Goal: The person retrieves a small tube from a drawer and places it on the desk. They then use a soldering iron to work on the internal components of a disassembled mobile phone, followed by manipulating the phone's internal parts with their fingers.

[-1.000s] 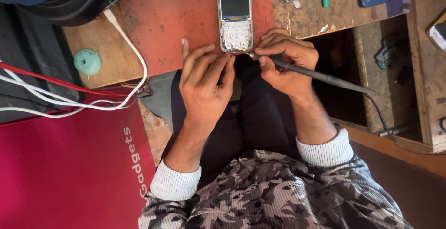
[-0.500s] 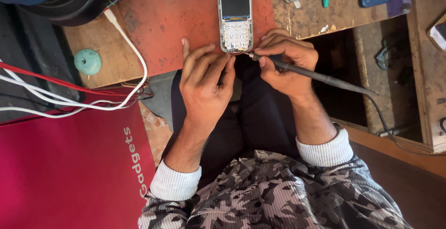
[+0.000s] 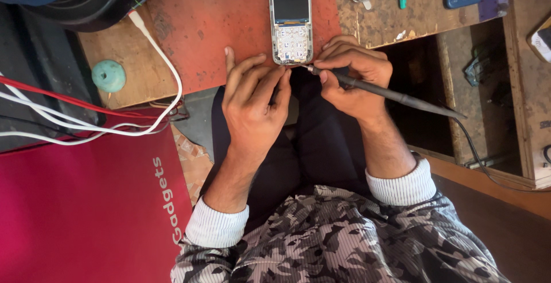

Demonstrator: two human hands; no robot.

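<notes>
Phone: opened phone (image 3: 291,18) lies on a red mat (image 3: 212,24) at the desk (image 3: 396,22) edge.
Left hand (image 3: 252,108): fingers flat and loose, tips touching the phone's lower end, gripping nothing.
Right hand (image 3: 353,76): pinched around a dark soldering iron (image 3: 390,95), tip at the phone's lower edge.
Sign: red board (image 3: 74,214) with white lettering, left of the phone.
Knob: teal, round (image 3: 108,76), left of the mat.

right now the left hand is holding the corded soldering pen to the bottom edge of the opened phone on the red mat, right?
Not quite: in the head view it is the right hand that holds the corded soldering pen, tip at the bottom edge of the opened phone on the red mat. The left hand rests beside it, fingertips by the phone's lower edge.
</notes>
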